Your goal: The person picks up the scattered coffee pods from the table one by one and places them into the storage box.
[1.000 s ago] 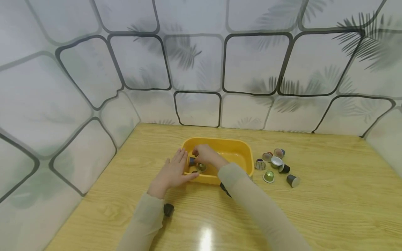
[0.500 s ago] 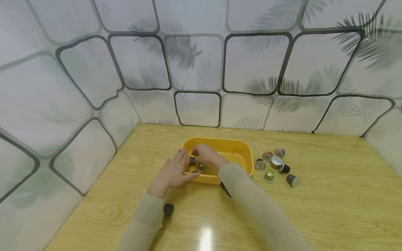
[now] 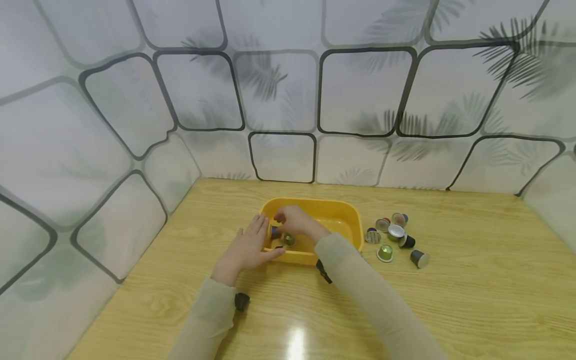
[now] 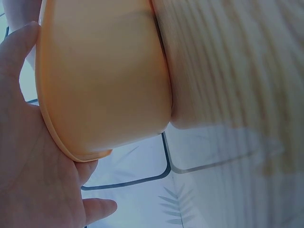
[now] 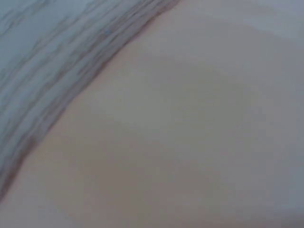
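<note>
Steadying the tub, reaching among the capsules

My left hand (image 3: 246, 246) lies flat, fingers straight, against the yellow plastic tub (image 3: 346, 220) mid-table; my right hand (image 3: 294, 221) hovers curled over the small foil-topped capsules (image 3: 288, 239) at its left end, grip unclear.

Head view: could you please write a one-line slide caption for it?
Left hand flat against a yellow tub, right hand inside among coffee capsules; more capsules lie beside it.
</note>
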Motion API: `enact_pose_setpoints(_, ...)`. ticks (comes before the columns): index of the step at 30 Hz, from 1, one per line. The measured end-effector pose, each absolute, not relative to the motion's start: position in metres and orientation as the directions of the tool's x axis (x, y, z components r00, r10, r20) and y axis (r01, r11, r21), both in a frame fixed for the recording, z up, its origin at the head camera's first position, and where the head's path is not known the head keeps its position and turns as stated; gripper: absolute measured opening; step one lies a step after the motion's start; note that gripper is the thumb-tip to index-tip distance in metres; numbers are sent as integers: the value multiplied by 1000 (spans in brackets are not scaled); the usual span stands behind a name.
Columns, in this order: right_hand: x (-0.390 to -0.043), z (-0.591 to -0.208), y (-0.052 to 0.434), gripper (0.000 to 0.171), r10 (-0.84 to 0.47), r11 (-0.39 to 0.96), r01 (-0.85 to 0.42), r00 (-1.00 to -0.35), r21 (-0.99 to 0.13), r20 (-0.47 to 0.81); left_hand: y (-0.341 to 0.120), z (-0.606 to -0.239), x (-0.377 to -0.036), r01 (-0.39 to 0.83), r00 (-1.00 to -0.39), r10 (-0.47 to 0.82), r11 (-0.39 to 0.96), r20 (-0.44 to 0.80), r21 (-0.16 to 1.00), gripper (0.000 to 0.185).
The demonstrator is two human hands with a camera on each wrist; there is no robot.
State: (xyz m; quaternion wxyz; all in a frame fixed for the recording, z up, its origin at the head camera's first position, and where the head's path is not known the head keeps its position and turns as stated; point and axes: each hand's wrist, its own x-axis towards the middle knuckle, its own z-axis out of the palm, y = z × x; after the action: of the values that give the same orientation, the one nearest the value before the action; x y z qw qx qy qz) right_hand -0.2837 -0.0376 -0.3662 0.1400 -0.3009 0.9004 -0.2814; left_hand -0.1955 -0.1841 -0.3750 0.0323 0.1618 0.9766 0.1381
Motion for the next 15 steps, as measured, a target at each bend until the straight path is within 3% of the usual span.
enact_pose_setpoints(15, -276, -359, -21, 33, -632, 571, -498, -774, -653, 38, -185, -375, -195, 296, -947, 320, 905, -30, 307, 90)
